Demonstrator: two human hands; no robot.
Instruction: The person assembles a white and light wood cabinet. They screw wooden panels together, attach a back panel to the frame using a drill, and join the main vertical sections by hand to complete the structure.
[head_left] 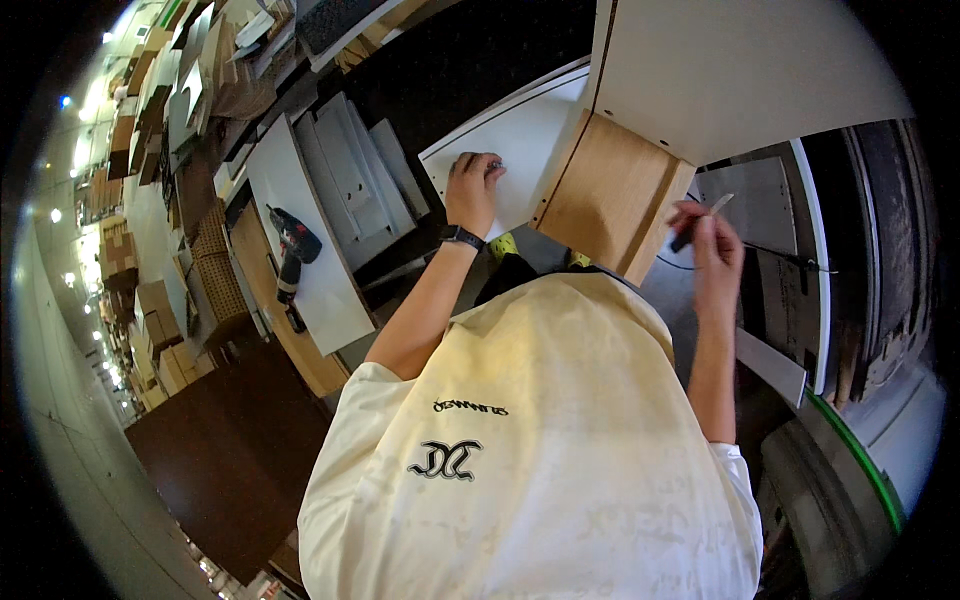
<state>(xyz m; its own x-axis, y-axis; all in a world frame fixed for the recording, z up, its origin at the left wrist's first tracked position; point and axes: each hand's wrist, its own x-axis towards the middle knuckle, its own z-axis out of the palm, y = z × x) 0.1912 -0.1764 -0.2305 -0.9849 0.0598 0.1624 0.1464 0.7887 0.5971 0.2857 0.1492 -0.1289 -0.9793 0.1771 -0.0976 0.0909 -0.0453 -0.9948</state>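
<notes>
In front of me stands a partly built cabinet with a tall white panel (750,70), a white panel (530,140) lying lower to its left, and a wood-coloured panel (605,190) between them. My left hand (472,195) is over the left white panel, its thumb and fingertips pinched on something small and shiny that I cannot make out. On the right, my right hand (718,255) is closed round a dark-handled tool (683,238) with a thin pale blade or tip pointing up. That hand is beside the wood-coloured panel's right edge. The tool's exact kind is unclear.
A cordless drill (292,250) lies on a white board (300,200) to the left. Grey panels (350,180) are stacked beside it. Rightward are a white-edged board (815,260), a cable and a green-edged strip (860,450). Cardboard boxes (155,315) stand farther left.
</notes>
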